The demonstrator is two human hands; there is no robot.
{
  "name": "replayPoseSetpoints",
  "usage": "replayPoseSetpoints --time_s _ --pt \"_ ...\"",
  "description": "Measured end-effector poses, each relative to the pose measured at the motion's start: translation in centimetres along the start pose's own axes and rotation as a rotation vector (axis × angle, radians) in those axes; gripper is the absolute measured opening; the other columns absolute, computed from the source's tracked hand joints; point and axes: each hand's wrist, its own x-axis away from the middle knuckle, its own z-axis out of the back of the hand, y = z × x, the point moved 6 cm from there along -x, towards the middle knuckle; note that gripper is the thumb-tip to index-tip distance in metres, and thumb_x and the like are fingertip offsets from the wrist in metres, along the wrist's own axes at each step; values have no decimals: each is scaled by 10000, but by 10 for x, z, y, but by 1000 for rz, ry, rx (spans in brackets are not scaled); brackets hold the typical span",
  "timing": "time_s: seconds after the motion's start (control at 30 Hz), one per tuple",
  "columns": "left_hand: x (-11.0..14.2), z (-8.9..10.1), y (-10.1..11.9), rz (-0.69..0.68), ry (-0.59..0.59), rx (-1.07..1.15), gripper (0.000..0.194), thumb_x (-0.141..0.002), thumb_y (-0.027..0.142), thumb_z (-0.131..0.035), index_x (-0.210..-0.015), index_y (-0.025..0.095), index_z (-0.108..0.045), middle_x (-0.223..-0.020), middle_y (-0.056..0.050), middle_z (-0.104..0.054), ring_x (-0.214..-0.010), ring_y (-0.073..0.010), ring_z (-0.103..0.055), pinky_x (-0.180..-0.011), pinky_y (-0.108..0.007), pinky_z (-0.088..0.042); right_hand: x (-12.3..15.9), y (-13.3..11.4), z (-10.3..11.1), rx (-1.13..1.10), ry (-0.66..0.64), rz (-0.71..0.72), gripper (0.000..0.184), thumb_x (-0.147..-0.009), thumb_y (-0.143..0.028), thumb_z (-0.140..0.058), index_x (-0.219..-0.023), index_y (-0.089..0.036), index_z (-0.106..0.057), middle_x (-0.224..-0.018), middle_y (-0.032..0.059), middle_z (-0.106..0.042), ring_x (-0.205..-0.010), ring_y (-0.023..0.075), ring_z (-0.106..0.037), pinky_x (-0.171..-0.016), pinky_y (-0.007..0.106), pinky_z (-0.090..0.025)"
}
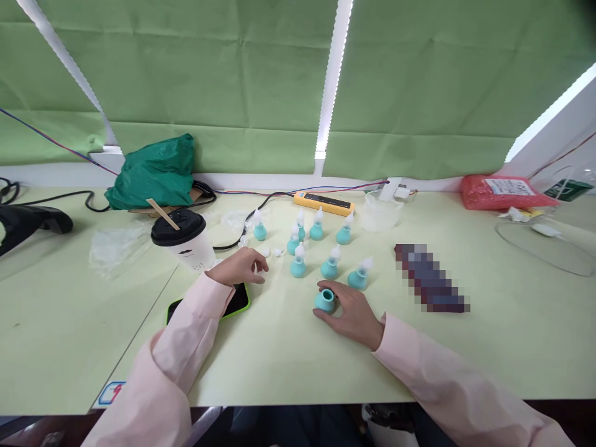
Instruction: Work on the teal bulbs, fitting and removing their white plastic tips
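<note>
My right hand has its thumb and fingers around a small turquoise pot, round-bellied with an open neck, near the middle of the table. Over the table left of it is my left hand, its fingers bent and apart, with nothing visible between them. Small white pieces lie just beyond its fingertips. Several like turquoise pots stand upright behind, each topped with a translucent pointed cap; the nearest capped pot is just beyond my right hand. Another capped pot stands between the hands.
A lidded paper cup with a wooden stick and a green-edged phone are by my left arm. Behind are a yellow power strip, cables and a clear plastic tub. A pixelated object and a red package lie right.
</note>
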Motion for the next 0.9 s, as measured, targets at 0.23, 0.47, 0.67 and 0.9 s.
replayPoseSetpoints --time_s 0.23,0.47,0.67,0.9 --pt "15 -3 37 -145 -41 749 272 -640 240 -584 -887 126 -576 -898 -76 -615 -753 -148 -569 -645 -264 -476 -1 -10 8 32 100 125 416 -646 -373 -577 -996 -177 -470 -873 79 -579 -828 228 -533 -677 355 -443" --pt "9 -43 65 -87 -126 1246 243 -653 276 -611 -799 109 -513 -698 -77 -655 -666 -182 -620 -639 -324 -494 11 -34 30 12 391 465 594 -579 -346 -648 -1095 -181 -404 -918 98 -564 -864 263 -491 -690 437 -406" --pt "9 -67 88 -72 -154 1219 273 -673 355 -574 -773 119 -479 -663 -69 -642 -654 -190 -622 -625 -324 -489 15 -38 27 10 393 576 418 -661 -165 -599 -1048 -192 -442 -704 40 -572 -649 165 -482 -540 322 -410" --pt "2 -10 27 22 706 40 232 -770 317 -434 -811 145 -584 -692 -68 -576 -699 -179 -522 -640 -321 -421 14 -38 35 -89 452 533 369 -646 -86 -575 -990 -174 -473 -704 54 -539 -652 171 -466 -536 343 -437"
